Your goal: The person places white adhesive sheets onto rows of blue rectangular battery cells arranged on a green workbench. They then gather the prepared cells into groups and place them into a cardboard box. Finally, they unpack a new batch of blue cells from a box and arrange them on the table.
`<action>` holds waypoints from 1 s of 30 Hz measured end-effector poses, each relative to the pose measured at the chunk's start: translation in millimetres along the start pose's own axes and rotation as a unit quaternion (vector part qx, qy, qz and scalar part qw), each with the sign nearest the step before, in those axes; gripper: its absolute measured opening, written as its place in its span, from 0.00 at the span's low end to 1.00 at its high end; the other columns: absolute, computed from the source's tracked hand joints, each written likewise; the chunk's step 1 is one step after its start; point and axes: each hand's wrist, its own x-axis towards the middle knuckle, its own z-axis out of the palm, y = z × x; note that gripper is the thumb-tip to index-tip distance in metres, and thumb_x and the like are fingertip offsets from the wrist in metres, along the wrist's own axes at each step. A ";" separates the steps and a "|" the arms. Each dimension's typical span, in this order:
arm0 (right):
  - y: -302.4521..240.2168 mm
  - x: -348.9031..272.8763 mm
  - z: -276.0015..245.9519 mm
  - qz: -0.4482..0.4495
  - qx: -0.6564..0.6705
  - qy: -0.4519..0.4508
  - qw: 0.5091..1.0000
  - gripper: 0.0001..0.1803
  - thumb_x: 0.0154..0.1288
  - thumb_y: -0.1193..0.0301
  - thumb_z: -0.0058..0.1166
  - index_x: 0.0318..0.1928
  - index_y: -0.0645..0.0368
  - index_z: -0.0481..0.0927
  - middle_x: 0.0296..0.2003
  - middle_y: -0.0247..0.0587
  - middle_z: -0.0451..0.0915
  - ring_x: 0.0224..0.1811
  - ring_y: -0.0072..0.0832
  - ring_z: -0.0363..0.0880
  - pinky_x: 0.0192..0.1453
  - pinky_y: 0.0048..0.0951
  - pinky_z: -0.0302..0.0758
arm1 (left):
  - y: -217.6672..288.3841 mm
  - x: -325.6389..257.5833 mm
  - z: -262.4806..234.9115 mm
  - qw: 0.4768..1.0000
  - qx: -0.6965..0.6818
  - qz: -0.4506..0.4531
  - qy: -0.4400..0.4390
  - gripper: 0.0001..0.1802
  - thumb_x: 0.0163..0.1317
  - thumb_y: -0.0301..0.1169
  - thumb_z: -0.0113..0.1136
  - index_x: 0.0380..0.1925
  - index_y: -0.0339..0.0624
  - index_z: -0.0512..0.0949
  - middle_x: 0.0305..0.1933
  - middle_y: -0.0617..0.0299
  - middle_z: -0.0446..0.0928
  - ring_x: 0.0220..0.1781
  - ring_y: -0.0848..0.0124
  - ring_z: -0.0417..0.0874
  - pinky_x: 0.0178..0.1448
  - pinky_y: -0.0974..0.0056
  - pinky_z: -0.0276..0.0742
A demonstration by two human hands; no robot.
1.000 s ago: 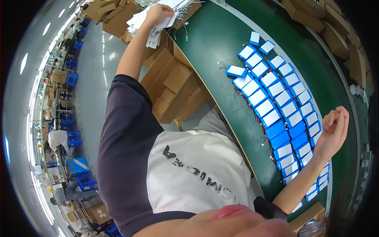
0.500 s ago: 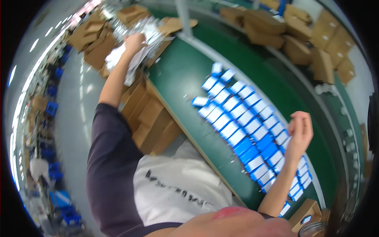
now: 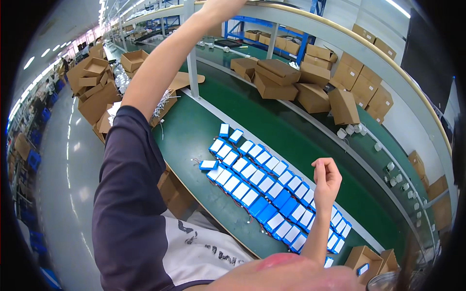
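Observation:
My left arm reaches up across the view to the top edge, where my left hand [image 3: 224,6] is beside the wooden-edged overhead shelf [image 3: 291,14]. Its fingers are cut off by the frame, so what they touch stays hidden. Over the far side of the battery rows hovers my right hand [image 3: 327,175], its fingers curled in and nothing visible in them. Beneath and to its left lie rows of blue battery packs [image 3: 266,184], most with white tops, a few plain blue [image 3: 265,213]. Thin leads stick out along their near edge.
The packs lie on a green workbench [image 3: 187,150] beside a green conveyor belt [image 3: 233,97]. Opened cartons [image 3: 94,104] crowd the bench's far left end. More cartons [image 3: 276,80] stand beyond the belt. A metal post [image 3: 191,63] rises near my left arm; a small carton [image 3: 361,259] sits lower right.
My left hand has left the white crumpled material by the far-left cartons and gone up to the overhead shelf. The view has tilted upward. My right hand stays above the packs, fingers curled.

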 end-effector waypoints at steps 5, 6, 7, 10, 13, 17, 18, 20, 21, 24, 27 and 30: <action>-19.5 -0.3 -1.1 -0.021 -0.012 0.002 1.000 0.11 0.77 0.71 0.55 0.35 0.63 0.81 0.26 0.26 0.77 0.26 0.10 0.67 0.30 0.18 0.61 | 3.1 10.5 -40.4 0.998 0.043 0.032 -0.034 0.07 0.73 0.25 0.57 0.43 0.39 0.84 0.29 0.61 0.84 0.33 0.72 0.83 0.38 0.62 0.77; -21.3 -1.6 -2.8 -0.023 0.001 -0.016 1.000 0.08 0.76 0.72 0.56 0.38 0.63 0.82 0.28 0.29 0.79 0.28 0.12 0.71 0.35 0.19 0.68 | 16.5 3.6 -61.4 0.997 0.051 0.043 -0.048 0.07 0.74 0.26 0.57 0.42 0.38 0.84 0.28 0.61 0.84 0.31 0.73 0.83 0.37 0.62 0.77; -26.0 -4.1 -4.8 -0.021 0.019 -0.025 0.999 0.08 0.75 0.70 0.58 0.43 0.63 0.82 0.31 0.30 0.81 0.31 0.14 0.73 0.38 0.20 0.70 | 41.6 -10.4 -83.7 0.995 0.066 0.032 -0.064 0.08 0.67 0.22 0.60 0.43 0.42 0.85 0.34 0.60 0.86 0.37 0.64 0.85 0.41 0.61 0.79; -46.2 -12.4 -10.0 -0.016 0.085 -0.039 0.995 0.28 0.70 0.59 0.64 0.62 0.64 0.75 0.45 0.39 0.82 0.44 0.22 0.79 0.50 0.25 0.76 | 151.5 -45.0 -136.0 0.986 -0.064 0.066 -0.139 0.12 0.53 0.20 0.69 0.39 0.41 0.89 0.43 0.59 0.90 0.44 0.63 0.89 0.44 0.61 0.80; -61.5 -20.9 8.3 -0.049 0.203 -0.016 0.978 0.55 0.63 0.47 0.69 0.77 0.69 0.57 0.63 0.51 0.73 0.61 0.33 0.78 0.61 0.31 0.76 | 217.5 -86.8 -196.1 0.933 -0.219 0.102 -0.268 0.15 0.56 0.29 0.70 0.45 0.49 0.89 0.48 0.67 0.88 0.50 0.71 0.87 0.46 0.69 0.75; -60.9 -21.2 5.8 -0.046 0.100 0.149 0.983 0.30 0.78 0.71 0.55 0.72 0.75 0.63 0.63 0.55 0.76 0.62 0.34 0.78 0.67 0.31 0.73 | 258.7 -128.1 -222.9 0.848 -0.400 0.079 -0.338 0.11 0.64 0.31 0.66 0.45 0.48 0.88 0.52 0.64 0.87 0.52 0.69 0.86 0.52 0.68 0.75; -52.3 -16.8 1.4 -0.046 0.137 0.145 0.979 0.27 0.76 0.70 0.57 0.68 0.72 0.68 0.58 0.51 0.80 0.59 0.30 0.80 0.65 0.31 0.73 | 263.1 -140.4 -224.1 0.854 -0.427 0.028 -0.297 0.14 0.67 0.40 0.66 0.47 0.46 0.88 0.53 0.63 0.86 0.54 0.67 0.85 0.55 0.63 0.77; -41.0 -16.6 2.0 -0.030 0.121 0.096 0.988 0.25 0.77 0.70 0.56 0.68 0.69 0.69 0.54 0.49 0.82 0.57 0.28 0.80 0.63 0.30 0.74 | 254.3 -156.2 -209.6 0.775 -0.556 -0.172 -0.248 0.31 0.66 0.57 0.60 0.50 0.39 0.86 0.58 0.51 0.82 0.55 0.54 0.83 0.59 0.53 0.76; -37.2 -16.0 5.4 -0.022 0.119 0.065 0.991 0.24 0.78 0.70 0.55 0.67 0.68 0.70 0.53 0.47 0.83 0.56 0.27 0.80 0.62 0.29 0.74 | 255.0 -153.9 -202.4 0.739 -0.556 -0.303 -0.228 0.30 0.70 0.53 0.56 0.56 0.37 0.82 0.59 0.48 0.80 0.55 0.52 0.82 0.59 0.54 0.75; -25.2 -21.7 35.6 0.018 0.092 -0.023 0.995 0.20 0.81 0.65 0.53 0.63 0.66 0.73 0.52 0.43 0.83 0.53 0.23 0.79 0.60 0.26 0.74 | 278.4 -143.1 -162.9 0.572 -0.504 -0.621 -0.184 0.23 0.80 0.42 0.46 0.59 0.34 0.77 0.54 0.56 0.81 0.53 0.69 0.80 0.56 0.66 0.76; -13.0 -30.7 66.4 0.029 0.075 0.016 0.997 0.19 0.84 0.62 0.48 0.61 0.66 0.75 0.52 0.42 0.83 0.52 0.21 0.78 0.58 0.26 0.74 | 291.2 -149.3 -141.8 0.543 -0.491 -0.642 -0.229 0.25 0.84 0.46 0.43 0.57 0.35 0.79 0.47 0.63 0.83 0.47 0.77 0.80 0.51 0.71 0.76; -6.2 -36.7 73.3 0.065 0.124 -0.019 0.990 0.21 0.85 0.58 0.46 0.58 0.66 0.79 0.48 0.39 0.84 0.50 0.19 0.78 0.57 0.24 0.73 | 302.3 -163.4 -140.5 0.431 -0.557 -0.686 -0.184 0.27 0.83 0.50 0.44 0.52 0.37 0.81 0.42 0.66 0.84 0.43 0.81 0.80 0.49 0.73 0.76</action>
